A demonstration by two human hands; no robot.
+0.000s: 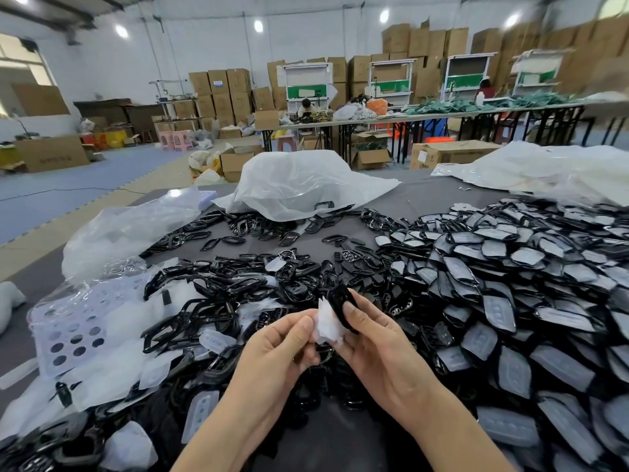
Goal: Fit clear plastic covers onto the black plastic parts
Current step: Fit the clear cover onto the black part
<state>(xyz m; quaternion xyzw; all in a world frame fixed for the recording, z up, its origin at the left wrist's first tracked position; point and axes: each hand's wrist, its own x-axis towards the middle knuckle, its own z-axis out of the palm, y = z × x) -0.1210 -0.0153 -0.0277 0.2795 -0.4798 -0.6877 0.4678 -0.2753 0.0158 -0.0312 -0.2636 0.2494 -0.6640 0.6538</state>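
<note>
Where the two hands meet above the middle of the bench's near edge, a black plastic part (pixel 340 303) is gripped by the right hand (pixel 372 340), with the thumb laid across its face and the fingers curled behind it. The part is held tilted, its upper end leaning away from the person.

A clear plastic cover (pixel 328 325) is pinched by the left hand (pixel 289 338) between the thumb and curled fingertips. The cover is pressed against the left edge of the black part and touches it. Whether it is seated on the part cannot be told.

The grey bench (pixel 425 199) is heaped with stock. A pile of bare black frames (pixel 211 301) is spread from the near left corner toward the centre. A larger pile of covered parts (pixel 527 284) is banked along the right edge, each with a frosted face showing.

Loose clear covers (pixel 214 340) are scattered among the frames near the left hand. A pale perforated tray (pixel 75 332) is seen under clear film at the left edge. Crumpled clear bags (pixel 299 185) are set along the far edge.
</note>
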